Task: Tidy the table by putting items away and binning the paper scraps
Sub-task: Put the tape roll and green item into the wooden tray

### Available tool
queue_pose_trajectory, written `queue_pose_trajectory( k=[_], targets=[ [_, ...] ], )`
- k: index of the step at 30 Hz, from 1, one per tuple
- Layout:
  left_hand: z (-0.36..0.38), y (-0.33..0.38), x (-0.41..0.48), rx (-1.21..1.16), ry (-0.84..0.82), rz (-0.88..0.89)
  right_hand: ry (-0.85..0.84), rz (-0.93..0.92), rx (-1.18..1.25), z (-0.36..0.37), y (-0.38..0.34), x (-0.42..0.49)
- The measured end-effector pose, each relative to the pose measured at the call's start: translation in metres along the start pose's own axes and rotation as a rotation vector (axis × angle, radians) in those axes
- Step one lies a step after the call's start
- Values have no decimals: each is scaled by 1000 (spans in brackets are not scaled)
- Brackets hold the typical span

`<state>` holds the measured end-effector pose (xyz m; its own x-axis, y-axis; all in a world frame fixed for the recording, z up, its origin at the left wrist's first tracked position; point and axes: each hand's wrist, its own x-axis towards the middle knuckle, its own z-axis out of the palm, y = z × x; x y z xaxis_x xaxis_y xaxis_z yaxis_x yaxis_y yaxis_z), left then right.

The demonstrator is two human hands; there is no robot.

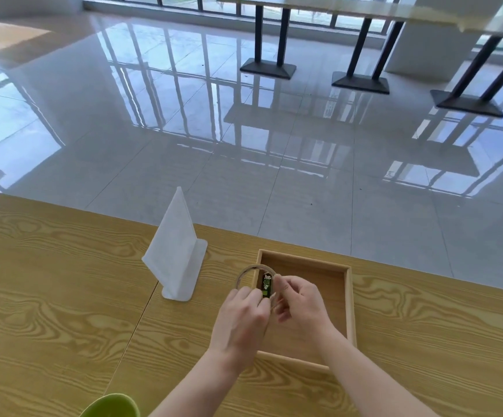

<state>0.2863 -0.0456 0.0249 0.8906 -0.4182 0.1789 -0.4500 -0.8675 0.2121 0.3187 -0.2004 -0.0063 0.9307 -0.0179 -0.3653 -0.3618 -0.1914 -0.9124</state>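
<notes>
My left hand (242, 314) and my right hand (299, 299) are together over the left side of a shallow wooden tray (349, 299). Between their fingers they hold a thin clear ring (248, 270), like a roll of tape seen from the side, with a small green and black patterned piece (266, 284) inside it. The ring juts up over the tray's left rim. The tray's floor looks bare where I can see it. My hands hide the lower part of the ring.
A white upright sign stand (176, 254) stands on the wooden table (63, 296) to the left of the tray. A green rim of a container (111, 406) shows at the bottom edge. Beyond the table edge lies a glossy tiled floor with black table legs (269, 37).
</notes>
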Motion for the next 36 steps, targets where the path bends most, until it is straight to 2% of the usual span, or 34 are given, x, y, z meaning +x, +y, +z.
queue_pose_trajectory(
  k=[4,7,11,14,16,20,26,36],
  targets=[
    [16,21,12,8,19,172,139,-59,-150,-18,9,-9],
    [29,27,12,-32,27,218,216,61,-210,-38,17,0],
    [35,13,0,-153,-30,10,239,145,-345,-54,30,11],
    [37,-3,-3,-161,-79,-147,179,133,-509,-51,34,15],
    [39,-9,5,-105,-97,-182,147,120,-605,-47,35,19],
    [49,-15,34,-10,-143,-173,195,71,-853,-46,35,18],
    [62,-23,55,101,-228,-143,121,4,-851,-38,47,14],
    [69,-35,66,114,-194,-158,232,-94,-866,-27,47,32]
  ],
)
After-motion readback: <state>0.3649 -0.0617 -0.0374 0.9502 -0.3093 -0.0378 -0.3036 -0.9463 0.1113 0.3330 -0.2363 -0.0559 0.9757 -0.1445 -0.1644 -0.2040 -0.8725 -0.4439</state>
